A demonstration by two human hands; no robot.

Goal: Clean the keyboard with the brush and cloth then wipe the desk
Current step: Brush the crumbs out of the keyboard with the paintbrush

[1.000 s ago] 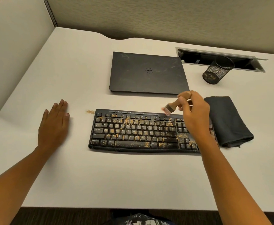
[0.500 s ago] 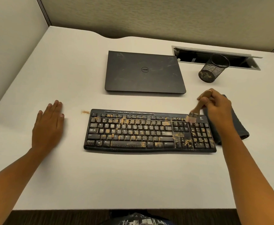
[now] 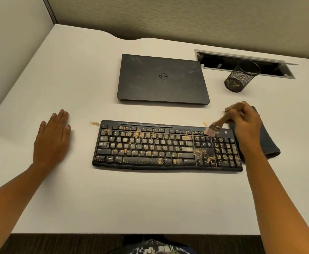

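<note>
Since a second ago the brush (image 3: 221,121) has travelled right along the far edge of the keyboard (image 3: 150,149), from about the middle of that edge to the end by the number pad; the left hand (image 3: 52,142) has stayed where it was. That hand lies flat on the white desk (image 3: 150,198), well left of the keyboard, fingers straight and close together, holding nothing. A small patch of tan crumbs (image 3: 94,123) sits on the desk just off the keyboard's far left corner. The black keyboard is strewn with the same tan grit, thickest near its right end. Beyond the keyboard lies a closed Dell laptop (image 3: 162,79). The pale bristles (image 3: 210,132) touch the keyboard's far edge above the navigation keys. The right hand (image 3: 247,121) grips the wooden handle, fingers curled round it, above the keyboard's far right corner. A dark folded cloth (image 3: 267,143) lies just right of the keyboard, partly under that hand. Farther beyond the keyboard's right end stands a black mesh pen cup (image 3: 239,77).
</note>
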